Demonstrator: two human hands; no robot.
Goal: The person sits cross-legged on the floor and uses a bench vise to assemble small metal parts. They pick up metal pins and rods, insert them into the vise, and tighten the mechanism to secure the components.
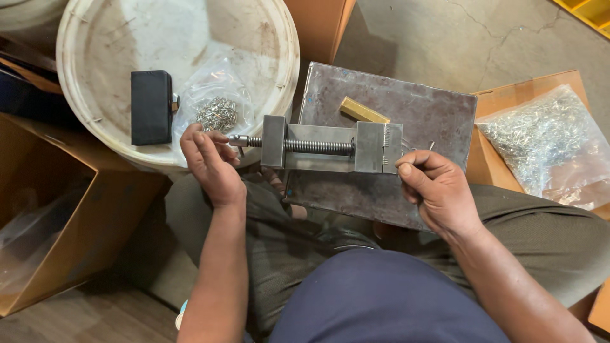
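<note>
Steel bench vise, small and grey with a threaded screw, sits along the near-left edge of the dark rectangular metal plate balanced on your lap, its screw end jutting past the plate's left edge. Your left hand closes its fingertips round the screw's handle end. Your right hand rests at the vise's right jaw, fingers curled narrow around a thin bent wire piece held against the serrated jaw face. A short brass-coloured bar lies on the plate just behind the vise. Beyond your left hand, an upturned white plastic bucket carries a black rectangular block and a clear bag of small metal parts near its near edge. A larger clear bag of shiny wire parts lies on a cardboard box off the plate's right edge.
</note>
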